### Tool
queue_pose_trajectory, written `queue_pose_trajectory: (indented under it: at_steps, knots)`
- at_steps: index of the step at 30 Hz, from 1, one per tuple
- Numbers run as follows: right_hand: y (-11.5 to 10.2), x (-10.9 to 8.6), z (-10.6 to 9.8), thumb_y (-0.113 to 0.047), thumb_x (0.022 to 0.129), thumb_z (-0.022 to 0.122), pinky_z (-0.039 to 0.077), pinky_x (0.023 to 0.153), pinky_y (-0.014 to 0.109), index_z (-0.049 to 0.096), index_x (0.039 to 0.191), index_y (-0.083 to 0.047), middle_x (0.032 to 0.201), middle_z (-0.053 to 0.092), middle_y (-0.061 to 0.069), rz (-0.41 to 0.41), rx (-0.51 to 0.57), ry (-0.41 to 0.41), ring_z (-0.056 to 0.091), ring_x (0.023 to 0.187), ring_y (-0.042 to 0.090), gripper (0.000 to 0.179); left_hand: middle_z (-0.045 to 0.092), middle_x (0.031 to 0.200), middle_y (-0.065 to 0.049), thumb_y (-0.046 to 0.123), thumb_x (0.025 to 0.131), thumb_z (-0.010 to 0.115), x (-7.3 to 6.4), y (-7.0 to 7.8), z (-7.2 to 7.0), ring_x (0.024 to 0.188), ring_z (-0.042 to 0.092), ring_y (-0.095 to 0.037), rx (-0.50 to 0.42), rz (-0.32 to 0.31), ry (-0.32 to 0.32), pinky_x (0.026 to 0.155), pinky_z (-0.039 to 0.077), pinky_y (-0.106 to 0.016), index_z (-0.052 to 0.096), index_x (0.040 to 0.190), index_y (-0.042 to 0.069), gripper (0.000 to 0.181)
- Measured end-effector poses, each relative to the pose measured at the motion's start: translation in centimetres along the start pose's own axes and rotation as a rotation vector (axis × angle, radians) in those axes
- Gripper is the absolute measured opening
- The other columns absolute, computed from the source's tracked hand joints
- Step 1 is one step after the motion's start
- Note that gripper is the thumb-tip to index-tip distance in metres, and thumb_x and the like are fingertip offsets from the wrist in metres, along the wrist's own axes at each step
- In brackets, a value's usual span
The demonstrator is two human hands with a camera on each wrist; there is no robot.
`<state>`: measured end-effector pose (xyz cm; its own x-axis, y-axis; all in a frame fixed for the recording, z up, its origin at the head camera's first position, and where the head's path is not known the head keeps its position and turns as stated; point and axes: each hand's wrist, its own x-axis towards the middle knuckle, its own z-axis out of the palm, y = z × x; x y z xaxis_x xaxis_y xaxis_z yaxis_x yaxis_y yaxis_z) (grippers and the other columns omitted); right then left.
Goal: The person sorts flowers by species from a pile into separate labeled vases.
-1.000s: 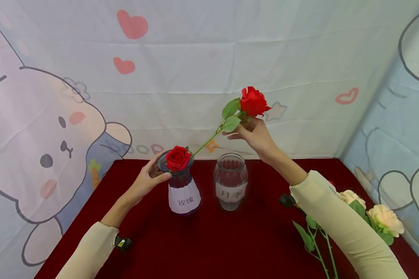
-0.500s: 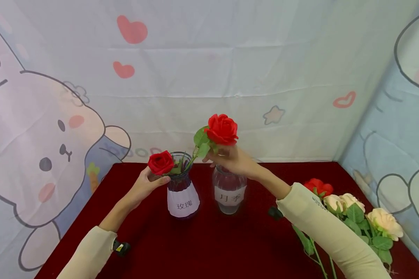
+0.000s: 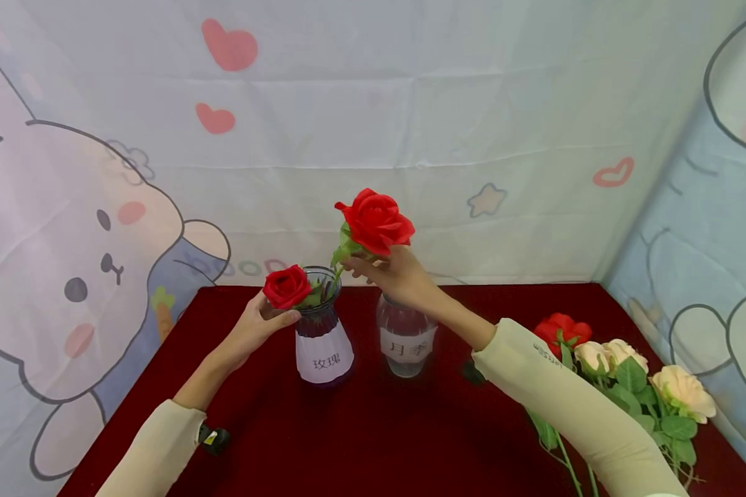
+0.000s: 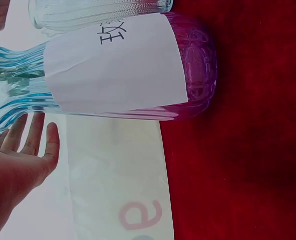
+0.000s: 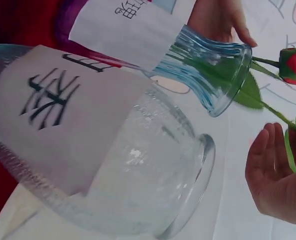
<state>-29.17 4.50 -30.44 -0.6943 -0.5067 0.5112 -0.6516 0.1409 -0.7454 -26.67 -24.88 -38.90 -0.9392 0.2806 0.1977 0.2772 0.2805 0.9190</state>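
Head view: A person's right hand (image 3: 403,277) pinches a fabric-looking, full-petalled red rose (image 3: 376,221) close under its bloom, likely leaving the lower green stem free; the stem slants into a fluted blue-to-purple glass vase (image 3: 318,325), where a second red, tightly whorled rose (image 3: 287,286) leans over the rim. Left wrist view: The left hand (image 4: 18,167) lays extended fingers against the vase's neck, presumably steadying it. Right wrist view: A clear, round-shouldered glass jar (image 5: 150,155) stands nearer the lens.
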Motion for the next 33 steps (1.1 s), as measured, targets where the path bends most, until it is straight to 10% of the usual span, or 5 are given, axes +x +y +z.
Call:
queue_pose_trajectory:
  at_steps: [9,15,20,33]
  knots:
    - [1.0,0.1,2.3,-0.006,0.090,0.075,0.056,0.102,0.041,0.050,0.141,0.004,0.131,0.064,0.020,-0.096,-0.237,-0.058,0.062,0.122,0.032,0.058,0.042,0.159,-0.019,0.018,0.100,0.064,0.3,-0.2,-0.1,0.143,0.045,-0.043,-0.001,0.008,0.003,0.113,0.044,-0.058,0.028,0.161,0.013,0.071]
    - [1.9,-1.8,1.6,-0.007,0.092,0.074,0.058,0.081,0.031,0.065,0.123,0.001,0.107,0.070,0.013,-0.115,-0.296,-0.128,0.065,0.092,0.020,0.033,0.042,0.159,-0.021,0.020,0.100,0.064,0.0,-0.1,0.0,0.145,0.043,-0.045,0.012,-0.014,0.008,0.114,0.041,-0.063,0.031,0.159,0.008,0.069]
    - [1.5,-4.5,-1.1,-0.006,0.093,0.072,0.059,0.076,0.027,0.076,0.108,-0.004,0.101,0.077,0.008,-0.112,-0.341,-0.114,0.068,0.088,0.014,0.015,0.042,0.159,-0.020,0.019,0.100,0.065,0.1,-0.2,0.0,0.145,0.042,-0.044,-0.006,-0.011,0.009,0.113,0.041,-0.063,0.029,0.160,0.010,0.070]
    - [3.1,-13.5,-11.2,-0.011,0.099,0.067,0.056,0.062,0.022,0.078,0.100,-0.009,0.076,0.072,-0.008,0.210,-0.435,-0.171,0.067,0.067,0.007,0.012,0.042,0.159,-0.018,0.017,0.100,0.063,0.2,-0.3,0.0,0.142,0.048,-0.034,0.004,0.015,0.007,0.110,0.049,-0.045,0.028,0.161,0.012,0.070]
